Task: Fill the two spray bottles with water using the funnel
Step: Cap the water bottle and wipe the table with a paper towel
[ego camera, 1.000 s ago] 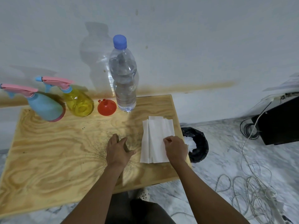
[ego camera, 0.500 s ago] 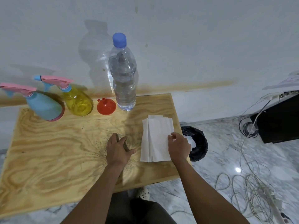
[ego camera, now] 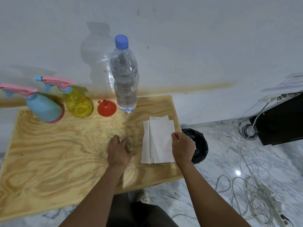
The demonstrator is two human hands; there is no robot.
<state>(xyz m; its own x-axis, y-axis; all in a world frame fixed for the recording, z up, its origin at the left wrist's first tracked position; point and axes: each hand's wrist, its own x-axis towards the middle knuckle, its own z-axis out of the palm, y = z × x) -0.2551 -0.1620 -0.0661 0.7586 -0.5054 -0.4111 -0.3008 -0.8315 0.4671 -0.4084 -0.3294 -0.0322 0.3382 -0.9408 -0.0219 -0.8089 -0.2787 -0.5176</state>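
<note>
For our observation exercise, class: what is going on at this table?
A person is at a wooden table. The left hand rests on the wood. The right hand, fingers curled, is at the edge of the paper towels; whether it is pinching them is unclear. The blue spray bottle, yellow spray bottle, red funnel and capped water bottle sit untouched along the wall. Filling has not begun.

Folded white paper sheets (ego camera: 158,138) lie on the plywood table (ego camera: 49,153) — what looks like a black-lined bin (ego camera: 201,145) just beside.

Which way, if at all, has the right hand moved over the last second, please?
Yes. The right hand has shifted slightly right, from over the paper towels to their right edge, nearer the black bin.
</note>
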